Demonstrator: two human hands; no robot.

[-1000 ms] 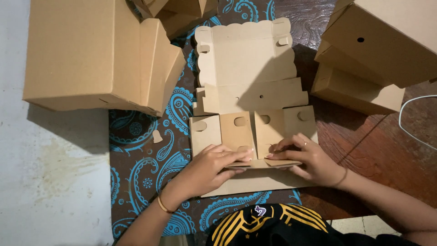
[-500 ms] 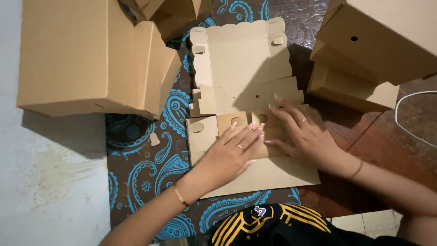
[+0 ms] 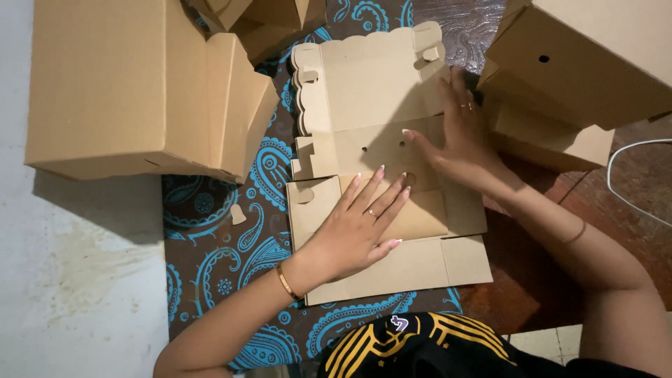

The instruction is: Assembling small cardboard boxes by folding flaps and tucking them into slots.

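A flat, die-cut brown cardboard box blank (image 3: 371, 91) with a scalloped far edge lies on a blue paisley cloth (image 3: 231, 245). My left hand (image 3: 357, 227) lies flat, fingers spread, pressing a folded-over flap in the blank's near half. My right hand (image 3: 455, 136) rests open on the blank's right side, fingers stretched toward the far right corner next to the stacked boxes. Neither hand grips anything.
A big closed carton (image 3: 119, 84) stands at the left with folded boxes behind it (image 3: 273, 21). Stacked assembled boxes (image 3: 581, 63) crowd the right. A white cable (image 3: 637, 182) lies on the dark wooden floor at the right edge. Pale floor runs along the left.
Both hands moved away from the near flaps, which now lie folded inward. My right hand reached up to the blank's far right side; my left hand flattened on the folded flap.
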